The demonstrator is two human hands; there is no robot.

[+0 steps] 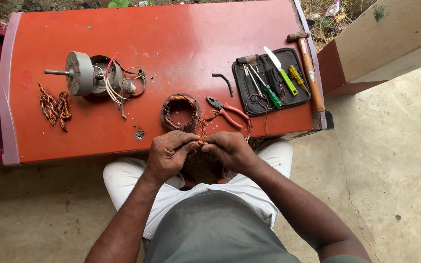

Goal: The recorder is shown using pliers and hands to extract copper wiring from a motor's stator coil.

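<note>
Both hands pinching thin copper wire at the front edge of the red bench.

Left to right: loose reddish copper wire clump, grey round motor housing with shaft, dark ring-shaped stator, red-handled pliers, black tool pouch, wooden-handled hammer. Left hand and right hand were closed, fingertips gripping the copper wire strand trailing from the stator. Risk: wire likely snaps or cuts fingers if tugged hard.
</note>
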